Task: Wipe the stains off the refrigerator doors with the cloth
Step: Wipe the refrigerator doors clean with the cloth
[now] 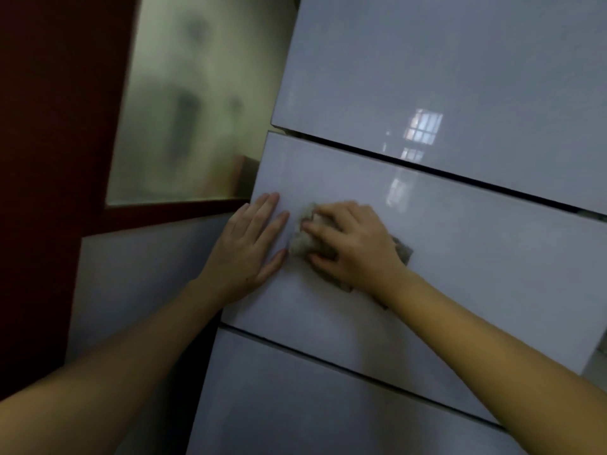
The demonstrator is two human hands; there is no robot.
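A glossy pale-grey refrigerator fills the right of the head view, with an upper door (443, 60), a middle door (460, 251) and a lower door (295, 405) split by dark gaps. My right hand (354, 247) presses a crumpled grey cloth (302, 243) flat against the left part of the middle door; cloth corners stick out from under the palm. My left hand (249, 247) lies flat with fingers spread on the same door near its left edge, just left of the cloth. No stain is visible on the doors.
Left of the refrigerator stands a dark red door frame (49, 159) with a frosted glass pane (197, 103). Below the pane runs a pale panel (138, 290). A window reflection (422, 129) shines on the upper door.
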